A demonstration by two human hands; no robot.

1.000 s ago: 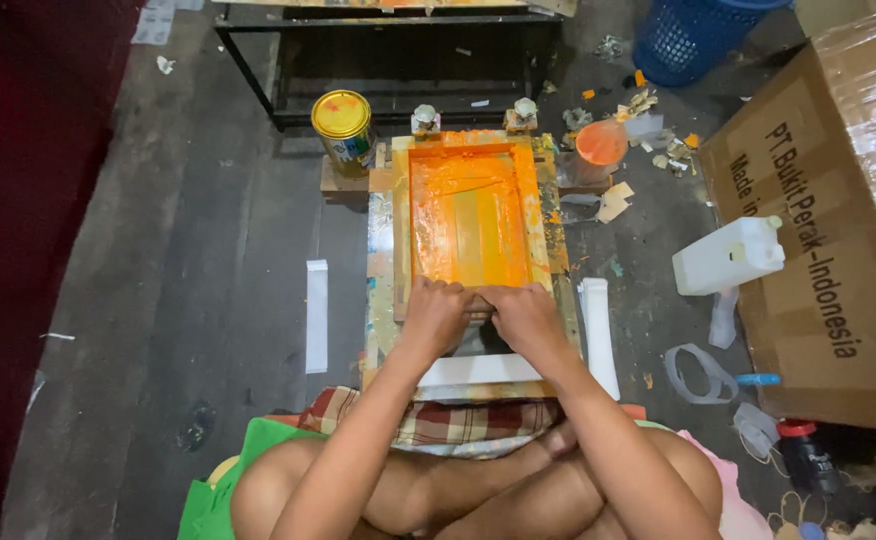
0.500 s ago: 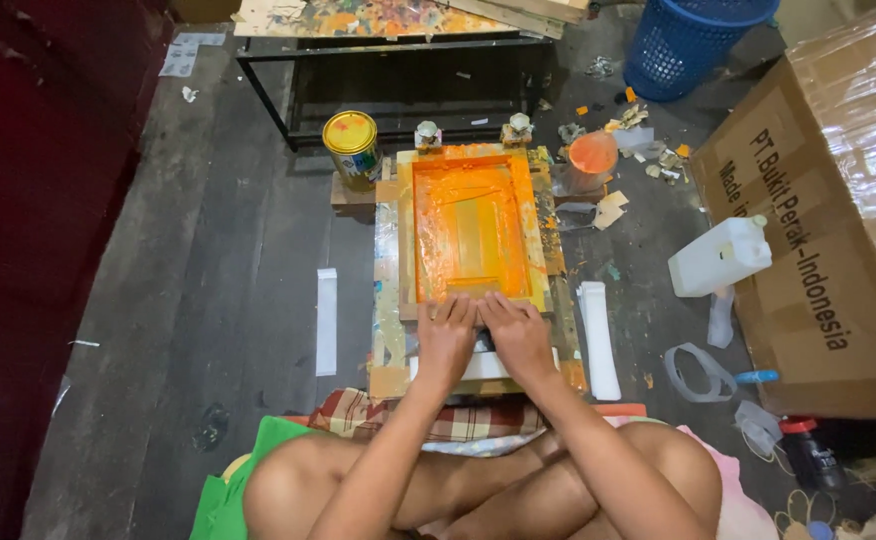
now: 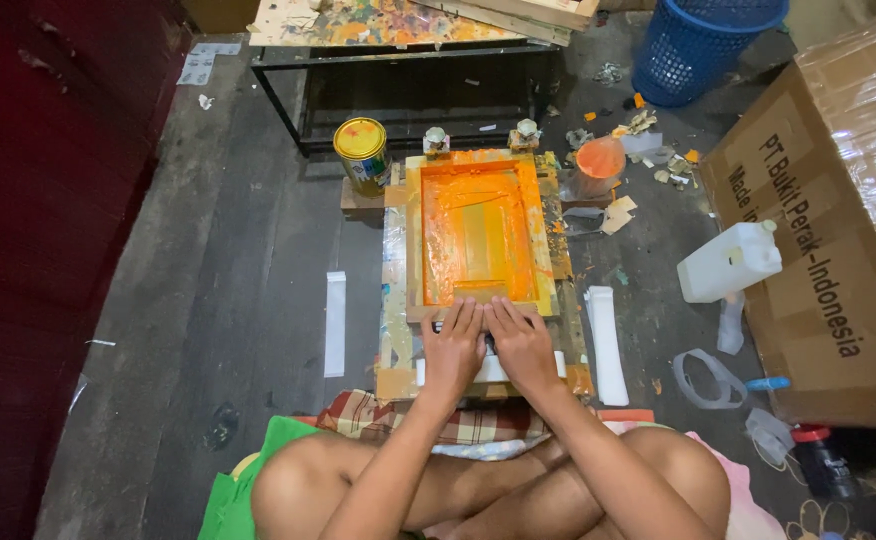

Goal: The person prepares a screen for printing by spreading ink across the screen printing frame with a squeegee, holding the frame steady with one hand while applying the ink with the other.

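Here, both hands, left [image 3: 453, 345] and right [image 3: 520, 343], press flat, grip open, on the orange-smeared wooden screen frame [image 3: 478, 235].

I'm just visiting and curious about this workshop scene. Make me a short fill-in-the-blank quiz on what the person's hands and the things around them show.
1. The ink spread inside the wooden printing frame is ____ in colour.
2. The left hand and right hand rest side by side at the frame's ____ edge.
3. The paint can beside the frame's far left corner has a ____ lid.
4. The plastic basket at the top right is ____.

Missing words: orange; near; yellow; blue
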